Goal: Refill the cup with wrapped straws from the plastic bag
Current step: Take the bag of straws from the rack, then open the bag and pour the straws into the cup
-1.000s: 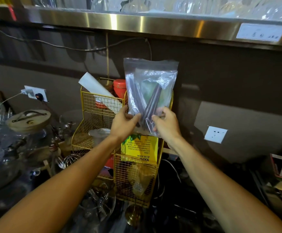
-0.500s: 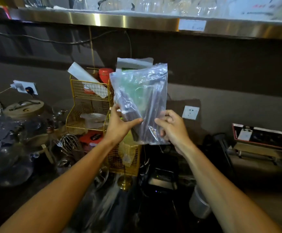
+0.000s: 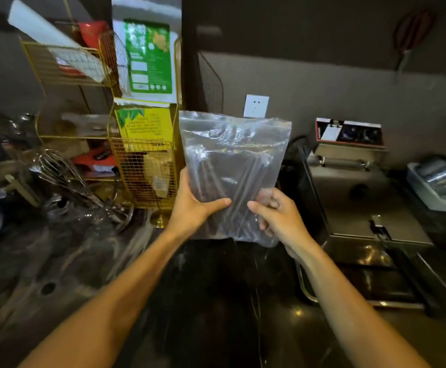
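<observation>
Now both hands' fingers pinch plastic bag (image 3: 233,166) w/ straws over dark counter (image 3: 216,301), wire rack (image 3: 142,171) behind.

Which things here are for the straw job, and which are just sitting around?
For the job:
plastic bag
wrapped straws inside it
left hand and right hand, both holding the bag
No cup shows.

Just lying about:
gold wire rack
whisk
green-label pouch
wall socket
metal fryer

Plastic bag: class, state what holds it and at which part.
Both hands hold the plastic bag upright by its lower part: left hand at the left edge, right hand at the right.
</observation>
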`<action>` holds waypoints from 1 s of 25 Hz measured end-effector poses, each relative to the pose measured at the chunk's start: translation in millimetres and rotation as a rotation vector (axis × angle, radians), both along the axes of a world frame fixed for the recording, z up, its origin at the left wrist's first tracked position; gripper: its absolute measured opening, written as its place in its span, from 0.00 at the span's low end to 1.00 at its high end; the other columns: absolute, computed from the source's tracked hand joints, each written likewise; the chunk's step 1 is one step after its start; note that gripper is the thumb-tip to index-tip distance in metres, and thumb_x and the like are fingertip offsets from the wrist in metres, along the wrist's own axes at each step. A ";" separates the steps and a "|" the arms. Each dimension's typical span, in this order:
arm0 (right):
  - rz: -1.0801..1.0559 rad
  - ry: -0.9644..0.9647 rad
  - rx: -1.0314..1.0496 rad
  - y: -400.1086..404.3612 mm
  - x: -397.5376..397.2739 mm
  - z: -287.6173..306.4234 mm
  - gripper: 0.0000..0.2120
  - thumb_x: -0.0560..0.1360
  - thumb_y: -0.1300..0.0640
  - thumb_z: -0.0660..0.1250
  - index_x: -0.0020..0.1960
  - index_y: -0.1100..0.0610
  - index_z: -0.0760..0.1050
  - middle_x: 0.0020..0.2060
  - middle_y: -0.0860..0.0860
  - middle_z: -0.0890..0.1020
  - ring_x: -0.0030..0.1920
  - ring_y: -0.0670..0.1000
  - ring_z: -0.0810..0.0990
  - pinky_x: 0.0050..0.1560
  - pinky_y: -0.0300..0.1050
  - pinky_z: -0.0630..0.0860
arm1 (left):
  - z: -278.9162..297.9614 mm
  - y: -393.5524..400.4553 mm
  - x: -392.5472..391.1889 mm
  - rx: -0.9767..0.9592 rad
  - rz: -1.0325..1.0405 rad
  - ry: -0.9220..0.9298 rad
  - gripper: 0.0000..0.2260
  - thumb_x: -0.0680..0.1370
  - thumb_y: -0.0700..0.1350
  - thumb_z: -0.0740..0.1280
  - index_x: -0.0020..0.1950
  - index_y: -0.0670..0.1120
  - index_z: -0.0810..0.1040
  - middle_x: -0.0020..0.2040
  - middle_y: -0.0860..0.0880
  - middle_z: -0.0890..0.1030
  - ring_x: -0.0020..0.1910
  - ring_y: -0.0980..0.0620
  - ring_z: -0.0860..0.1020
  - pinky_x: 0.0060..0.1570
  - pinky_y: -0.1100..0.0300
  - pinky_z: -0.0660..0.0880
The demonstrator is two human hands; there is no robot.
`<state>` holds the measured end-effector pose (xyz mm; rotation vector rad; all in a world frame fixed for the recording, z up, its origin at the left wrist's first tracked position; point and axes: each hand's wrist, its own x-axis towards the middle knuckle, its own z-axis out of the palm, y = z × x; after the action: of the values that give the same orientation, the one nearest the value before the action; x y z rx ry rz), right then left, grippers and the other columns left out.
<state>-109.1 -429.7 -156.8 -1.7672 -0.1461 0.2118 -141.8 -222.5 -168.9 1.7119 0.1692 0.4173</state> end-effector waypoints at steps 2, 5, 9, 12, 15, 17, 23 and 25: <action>-0.010 0.016 -0.030 -21.1 -13.5 -19.8 0.12 0.79 0.59 0.73 0.57 0.65 0.76 0.32 0.54 0.77 0.26 0.49 0.73 0.22 0.39 0.67 | -15.9 -18.5 -9.7 -0.014 -0.040 0.051 0.42 0.64 0.43 0.85 0.72 0.51 0.67 0.66 0.53 0.78 0.64 0.61 0.79 0.63 0.61 0.78; -0.045 0.066 -0.067 -49.7 -30.1 -51.5 0.11 0.78 0.59 0.73 0.53 0.66 0.75 0.30 0.54 0.77 0.28 0.52 0.75 0.23 0.40 0.69 | -36.4 -45.2 -25.4 -0.081 -0.119 0.155 0.35 0.67 0.40 0.83 0.69 0.51 0.71 0.62 0.57 0.80 0.56 0.71 0.80 0.52 0.71 0.79; -0.064 0.110 -0.177 -73.0 -48.7 -81.4 0.09 0.78 0.60 0.72 0.52 0.66 0.78 0.34 0.61 0.80 0.28 0.51 0.78 0.24 0.37 0.71 | -63.7 -60.2 -43.5 -0.148 -0.145 0.273 0.23 0.71 0.40 0.80 0.62 0.50 0.77 0.54 0.56 0.84 0.52 0.64 0.84 0.46 0.69 0.81; -0.058 0.155 -0.230 -82.7 -57.7 -101.2 0.05 0.78 0.62 0.73 0.50 0.64 0.80 0.38 0.58 0.82 0.27 0.45 0.80 0.25 0.35 0.73 | -85.2 -67.0 -54.7 -0.213 -0.106 0.341 0.15 0.72 0.38 0.79 0.57 0.44 0.82 0.52 0.49 0.87 0.48 0.59 0.87 0.45 0.66 0.83; -0.063 0.253 -0.305 -87.9 -62.3 -118.2 0.08 0.78 0.59 0.74 0.56 0.57 0.80 0.49 0.51 0.84 0.41 0.46 0.85 0.35 0.39 0.79 | -102.8 -72.8 -62.3 -0.181 -0.137 0.381 0.19 0.71 0.39 0.80 0.60 0.43 0.82 0.53 0.51 0.87 0.52 0.57 0.86 0.49 0.64 0.83; -0.123 0.279 -0.254 -92.0 -65.4 -122.9 0.14 0.77 0.57 0.74 0.61 0.51 0.77 0.52 0.46 0.82 0.50 0.47 0.84 0.42 0.40 0.80 | -110.6 -74.9 -67.5 -0.147 -0.197 0.372 0.22 0.71 0.40 0.80 0.63 0.49 0.79 0.56 0.55 0.84 0.56 0.62 0.83 0.51 0.67 0.81; -0.217 0.130 -0.261 -97.8 -64.8 -105.2 0.10 0.80 0.57 0.71 0.58 0.47 0.75 0.50 0.40 0.78 0.49 0.48 0.82 0.42 0.41 0.79 | -105.7 -67.4 -61.9 -0.184 -0.129 0.213 0.18 0.76 0.40 0.75 0.66 0.45 0.79 0.59 0.53 0.84 0.62 0.54 0.82 0.59 0.56 0.81; -0.284 0.066 -0.286 -95.5 -61.8 -92.4 0.03 0.81 0.55 0.69 0.50 0.47 0.77 0.44 0.44 0.81 0.45 0.50 0.83 0.41 0.46 0.80 | -98.9 -64.2 -56.1 -0.192 -0.131 0.143 0.13 0.79 0.41 0.71 0.63 0.41 0.80 0.58 0.46 0.85 0.60 0.48 0.84 0.60 0.50 0.81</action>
<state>-170.9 -525.2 -249.2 -2.0377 0.1924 0.0871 -197.8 -286.6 -267.8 1.5536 0.1934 0.1756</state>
